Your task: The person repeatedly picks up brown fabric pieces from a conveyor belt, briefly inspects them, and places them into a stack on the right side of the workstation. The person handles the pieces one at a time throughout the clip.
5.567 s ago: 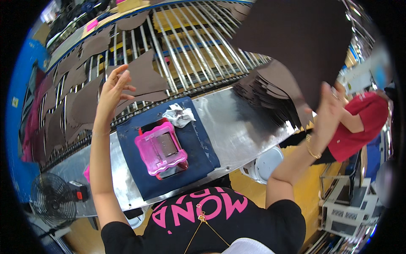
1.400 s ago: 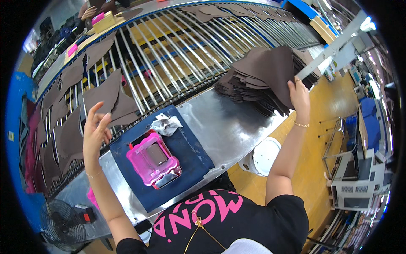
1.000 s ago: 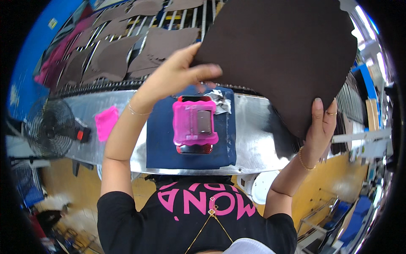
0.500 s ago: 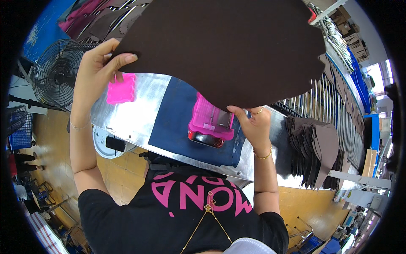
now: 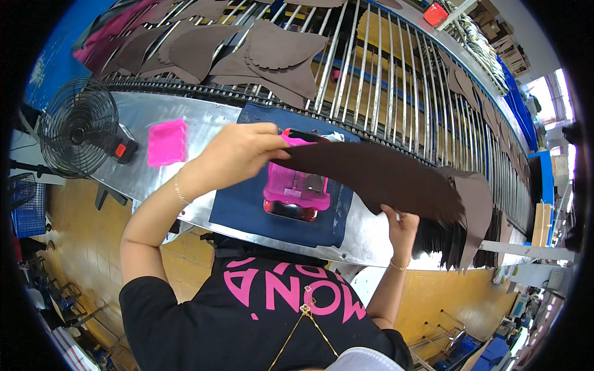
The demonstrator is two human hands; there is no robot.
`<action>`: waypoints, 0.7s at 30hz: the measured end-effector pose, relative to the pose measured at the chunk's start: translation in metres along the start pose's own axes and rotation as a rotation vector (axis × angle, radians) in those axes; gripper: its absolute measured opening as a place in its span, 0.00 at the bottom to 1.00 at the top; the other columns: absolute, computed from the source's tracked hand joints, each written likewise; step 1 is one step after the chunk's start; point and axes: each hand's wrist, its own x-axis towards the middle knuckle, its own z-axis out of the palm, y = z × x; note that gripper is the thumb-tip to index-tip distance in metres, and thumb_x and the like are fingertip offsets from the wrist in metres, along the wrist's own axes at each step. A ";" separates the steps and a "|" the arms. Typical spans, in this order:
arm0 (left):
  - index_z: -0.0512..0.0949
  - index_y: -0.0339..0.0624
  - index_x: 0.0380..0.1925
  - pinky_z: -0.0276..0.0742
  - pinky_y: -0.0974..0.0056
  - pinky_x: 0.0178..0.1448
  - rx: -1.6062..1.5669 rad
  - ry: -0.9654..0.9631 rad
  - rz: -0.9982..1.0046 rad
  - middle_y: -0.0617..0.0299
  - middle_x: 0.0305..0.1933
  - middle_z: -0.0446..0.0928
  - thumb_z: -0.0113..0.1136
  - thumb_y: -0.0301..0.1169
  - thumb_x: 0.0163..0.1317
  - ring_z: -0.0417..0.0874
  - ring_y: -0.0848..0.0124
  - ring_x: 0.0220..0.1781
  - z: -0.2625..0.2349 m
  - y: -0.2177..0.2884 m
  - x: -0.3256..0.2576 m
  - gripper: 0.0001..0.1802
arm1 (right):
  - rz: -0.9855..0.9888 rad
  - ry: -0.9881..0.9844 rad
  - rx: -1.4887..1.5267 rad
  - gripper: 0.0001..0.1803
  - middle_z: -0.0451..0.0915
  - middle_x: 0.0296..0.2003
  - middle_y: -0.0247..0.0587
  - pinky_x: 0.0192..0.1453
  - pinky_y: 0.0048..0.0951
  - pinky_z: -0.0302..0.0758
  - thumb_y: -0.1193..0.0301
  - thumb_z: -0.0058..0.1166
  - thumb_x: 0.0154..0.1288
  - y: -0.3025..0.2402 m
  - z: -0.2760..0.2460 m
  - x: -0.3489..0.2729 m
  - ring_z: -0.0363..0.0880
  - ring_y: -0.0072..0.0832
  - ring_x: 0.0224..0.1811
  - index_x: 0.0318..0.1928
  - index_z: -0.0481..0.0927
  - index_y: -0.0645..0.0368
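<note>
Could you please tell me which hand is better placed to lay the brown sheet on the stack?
Probably the right hand: it pinches the brown sheet close to the stack, while the left hand holds the other end, farther away.

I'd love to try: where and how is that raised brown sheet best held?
Pinch the brown sheet at its narrow left end and its lower edge further right, coming from the wearer's side, which that edge faces. It looks thin and bows along its length, so one pinch would probably let it sag.
</note>
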 end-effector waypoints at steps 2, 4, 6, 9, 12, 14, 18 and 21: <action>0.78 0.41 0.29 0.74 0.60 0.29 -0.034 -0.090 0.011 0.60 0.29 0.72 0.64 0.27 0.51 0.78 0.61 0.29 0.009 0.014 0.017 0.06 | 0.067 0.085 0.054 0.07 0.83 0.32 0.37 0.41 0.23 0.72 0.79 0.64 0.53 0.015 -0.022 -0.017 0.77 0.24 0.33 0.35 0.83 0.65; 0.79 0.43 0.30 0.74 0.59 0.30 -0.022 -0.159 0.100 0.61 0.31 0.72 0.65 0.28 0.50 0.78 0.61 0.29 0.020 0.023 0.035 0.06 | 0.189 0.203 0.104 0.07 0.80 0.32 0.32 0.42 0.20 0.71 0.77 0.61 0.60 0.024 -0.052 -0.035 0.74 0.19 0.34 0.38 0.80 0.69; 0.79 0.44 0.31 0.74 0.58 0.30 -0.089 -0.218 0.154 0.61 0.34 0.72 0.65 0.30 0.52 0.78 0.59 0.29 0.031 0.028 0.053 0.06 | 0.129 0.273 0.275 0.08 0.72 0.26 0.26 0.34 0.16 0.65 0.75 0.57 0.64 0.029 -0.079 -0.040 0.66 0.15 0.29 0.41 0.78 0.68; 0.79 0.43 0.33 0.74 0.61 0.32 -0.129 -0.008 0.151 0.60 0.34 0.72 0.63 0.30 0.55 0.78 0.59 0.30 0.034 0.023 0.075 0.07 | 0.203 0.337 0.326 0.08 0.65 0.24 0.22 0.31 0.14 0.59 0.74 0.56 0.66 0.010 -0.096 -0.023 0.59 0.12 0.27 0.42 0.75 0.66; 0.79 0.43 0.40 0.71 0.66 0.32 -0.208 0.217 -0.014 0.59 0.33 0.72 0.62 0.32 0.58 0.75 0.67 0.28 0.008 0.009 0.078 0.11 | 0.242 0.435 0.330 0.12 0.72 0.30 0.26 0.37 0.14 0.63 0.72 0.54 0.67 0.001 -0.075 0.025 0.66 0.13 0.32 0.47 0.74 0.67; 0.79 0.42 0.42 0.69 0.67 0.30 -0.271 0.254 -0.158 0.61 0.32 0.71 0.61 0.31 0.60 0.74 0.70 0.27 -0.009 0.000 0.068 0.11 | 0.223 0.374 0.447 0.20 0.78 0.48 0.43 0.57 0.21 0.67 0.72 0.52 0.68 0.016 -0.054 0.066 0.74 0.23 0.49 0.56 0.70 0.72; 0.78 0.42 0.45 0.60 0.75 0.25 -0.353 0.320 -0.362 0.67 0.30 0.67 0.60 0.27 0.60 0.66 0.82 0.24 -0.030 -0.017 0.032 0.12 | 0.281 0.133 0.543 0.26 0.74 0.54 0.52 0.59 0.24 0.68 0.74 0.51 0.67 0.069 -0.010 0.159 0.74 0.28 0.54 0.60 0.64 0.78; 0.77 0.43 0.47 0.57 0.77 0.23 -0.350 0.375 -0.507 0.69 0.30 0.66 0.60 0.26 0.61 0.63 0.85 0.22 -0.035 -0.034 -0.004 0.13 | 0.370 0.043 0.474 0.22 0.80 0.46 0.47 0.51 0.25 0.73 0.75 0.54 0.65 0.119 0.036 0.209 0.78 0.27 0.46 0.57 0.70 0.73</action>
